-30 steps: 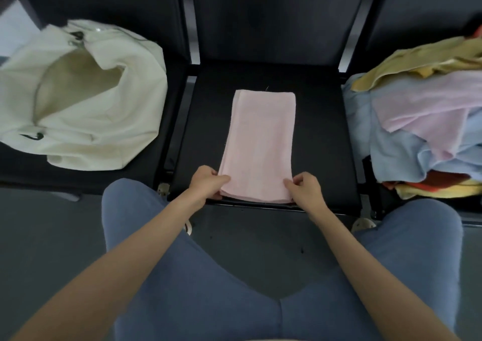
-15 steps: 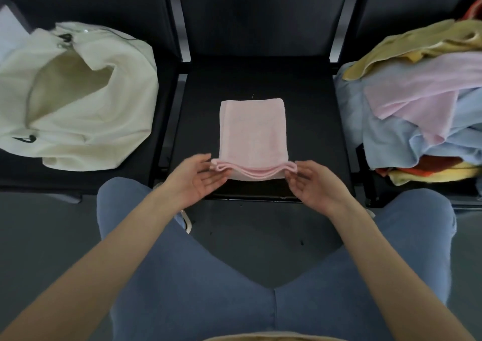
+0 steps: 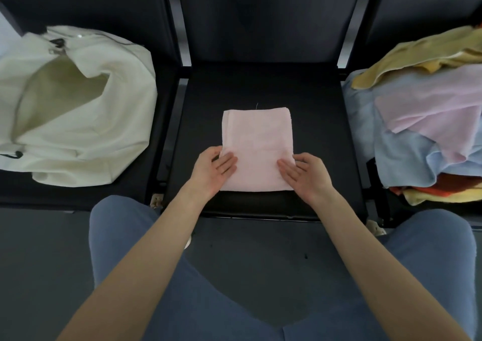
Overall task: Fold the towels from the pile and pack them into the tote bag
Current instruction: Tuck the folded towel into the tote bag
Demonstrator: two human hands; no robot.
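Both hands lie flat on the near end of the pink towel [image 3: 257, 147], palms down and fingers spread loosely, neither pinching anything. The left hand [image 3: 212, 168] covers the near-left corner and the right hand [image 3: 305, 175] the near-right corner, each reaching in from the side so the middle of the cloth stays bare. That placement looks meant to press the fold flat and keep the stacked layers square, since loose terry tends to spring back open at a fresh crease.

The towel is a compact rectangle lying on the middle black seat [image 3: 313, 111], its near edge close to the seat's front lip and its far edge showing a stray thread. Folding there makes sense: the seat is flat, dark and bare around the cloth, and it sits between source and destination.

The cream tote bag [image 3: 86, 121] rests on the seat to the left, slumped on its side with its mouth gaping toward the upper left. The fabric has sagged inward, so the opening is partly collapsed; one hand would probably have to hold it wide while the other slides the towel in. A metal divider and a gap separate that seat from the middle one, so the towel has to be lifted across, not slid.

On the right seat the pile of towels [image 3: 422, 132] is heaped and tangled, yellow, pink, blue and orange layers overlapping. Much of the task seems to remain.
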